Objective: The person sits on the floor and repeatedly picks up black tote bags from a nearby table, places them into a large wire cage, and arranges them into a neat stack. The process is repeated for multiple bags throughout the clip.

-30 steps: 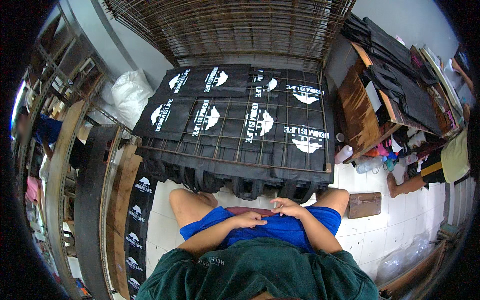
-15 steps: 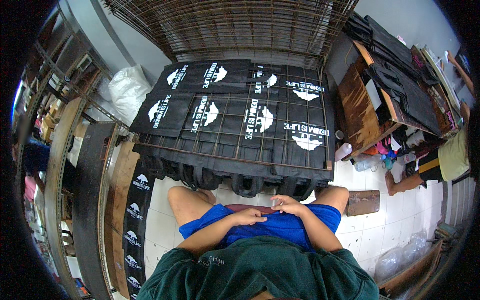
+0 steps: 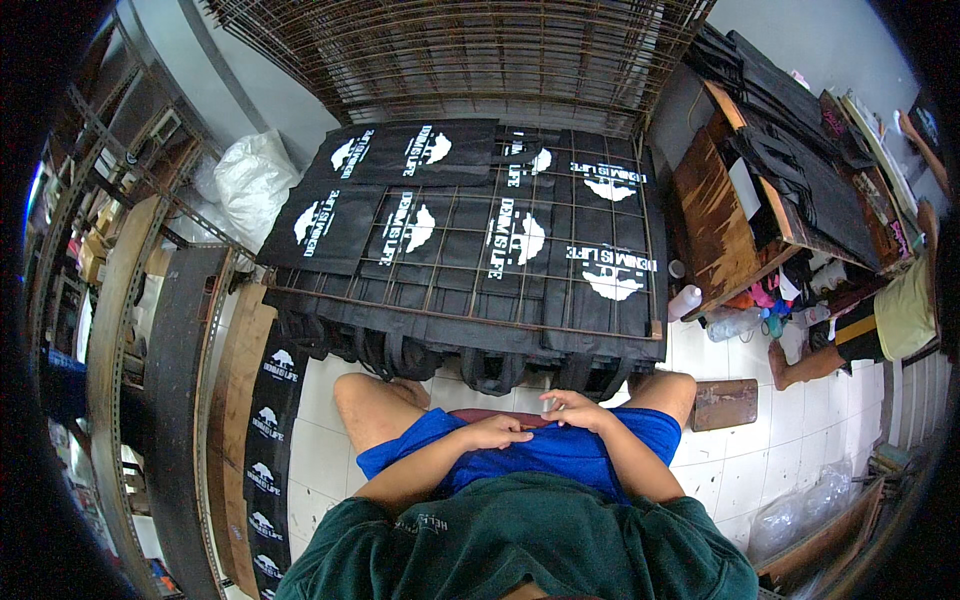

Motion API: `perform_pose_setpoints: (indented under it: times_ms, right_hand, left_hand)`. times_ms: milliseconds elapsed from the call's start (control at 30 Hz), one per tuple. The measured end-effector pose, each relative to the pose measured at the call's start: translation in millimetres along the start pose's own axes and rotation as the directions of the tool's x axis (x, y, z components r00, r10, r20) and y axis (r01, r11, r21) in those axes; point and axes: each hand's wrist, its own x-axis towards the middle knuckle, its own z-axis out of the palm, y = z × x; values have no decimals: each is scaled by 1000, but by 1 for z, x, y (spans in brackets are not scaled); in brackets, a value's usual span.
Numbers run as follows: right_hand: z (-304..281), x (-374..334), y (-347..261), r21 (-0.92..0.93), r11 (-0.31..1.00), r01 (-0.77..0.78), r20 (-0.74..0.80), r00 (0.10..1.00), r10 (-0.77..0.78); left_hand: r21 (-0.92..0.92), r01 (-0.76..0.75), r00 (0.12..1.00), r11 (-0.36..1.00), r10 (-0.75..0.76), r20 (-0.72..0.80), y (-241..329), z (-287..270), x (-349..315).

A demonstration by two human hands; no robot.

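Note:
My left hand (image 3: pixel 496 432) rests on the blue shorts (image 3: pixel 430 445) over my lap, its fingers loosely stretched toward the right and holding nothing I can see. Just to its right, my right hand (image 3: pixel 575 411) is raised a little, thumb and fingers bent round a small translucent piece (image 3: pixel 547 405) too small to name. Dark red cloth (image 3: pixel 490 416) shows between the hands. Beyond my knees lies a wide stack of black fabric bags (image 3: pixel 460 240) with white prints, their handles (image 3: pixel 490 375) hanging over the near side. Neither hand touches the stack.
A rusty wire grid (image 3: pixel 430 312) lies across the bags; more grids (image 3: pixel 480 60) lean behind. Metal shelving (image 3: pixel 105 400) borders the left, a wooden cabinet (image 3: pixel 725 200) the right. A brown block (image 3: pixel 725 405) and white bottle (image 3: pixel 685 302) are nearby. Another person (image 3: pixel 905 315) is at far right.
My hands keep the same pose on my lap. At the far left edge, a blurred figure in dark blue has shifted toward the rim.

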Motion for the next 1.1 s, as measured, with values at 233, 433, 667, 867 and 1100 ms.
perform_pose_setpoints:
  times_ms: [233,433,667,867,1100]
  right_hand:
    - [0,1,1,-22,1000,6,-7,1000,-6]
    - [0,-1,-1,3,1000,-10,-3,1000,10]
    - [0,-5,-11,-26,1000,-6,13,1000,6]
    - [1,-8,-14,-6,1000,-18,6,1000,18]
    - [0,0,1,-8,1000,-25,-14,1000,25]
  left_hand:
    - [-28,0,1000,1000,0,-10,-5,2,3]
    - [-5,-13,1000,1000,13,-14,-11,2,6]
    - [-3,-6,1000,1000,6,-15,-10,1,5]
    - [26,-4,1000,1000,4,-2,8,0,-5]
    - [30,-3,1000,1000,3,-8,5,-1,-2]
